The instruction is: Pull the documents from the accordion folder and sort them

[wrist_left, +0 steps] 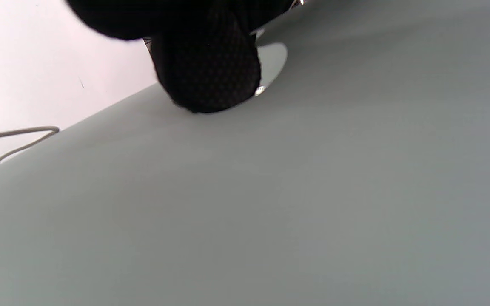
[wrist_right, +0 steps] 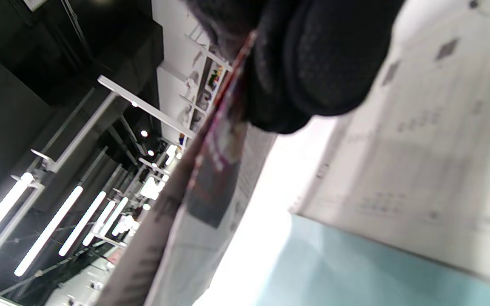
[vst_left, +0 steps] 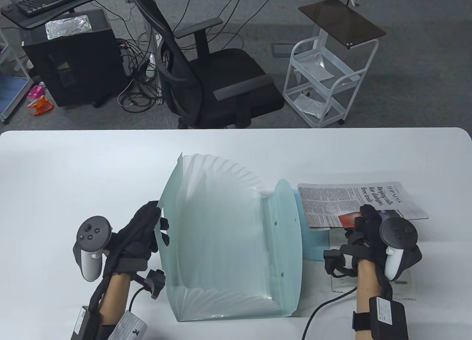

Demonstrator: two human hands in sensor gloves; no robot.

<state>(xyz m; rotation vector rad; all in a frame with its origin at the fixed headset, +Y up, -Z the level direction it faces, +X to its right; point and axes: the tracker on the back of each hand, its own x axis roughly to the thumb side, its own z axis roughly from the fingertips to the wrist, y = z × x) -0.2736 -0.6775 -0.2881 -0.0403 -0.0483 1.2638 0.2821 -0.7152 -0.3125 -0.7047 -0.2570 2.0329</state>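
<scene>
A pale green translucent accordion folder (vst_left: 221, 244) lies fanned open in the middle of the white table (vst_left: 73, 170). My left hand (vst_left: 147, 229) grips its left cover edge; in the left wrist view a gloved fingertip (wrist_left: 211, 72) presses on the folder's cover (wrist_left: 270, 191). My right hand (vst_left: 365, 225) pinches the near edge of a folded newspaper (vst_left: 357, 203) and holds it just right of the folder. In the right wrist view the newspaper (wrist_right: 202, 191) is lifted between my fingers (wrist_right: 313, 63), above a printed sheet (wrist_right: 419, 170) and a light blue sheet (wrist_right: 355, 272).
A light blue sheet (vst_left: 313, 240) and a printed sheet (vst_left: 343, 281) lie under my right hand. Beyond the table's far edge stand a black office chair (vst_left: 217, 74), a white cart (vst_left: 324, 82) and a black computer tower (vst_left: 70, 56).
</scene>
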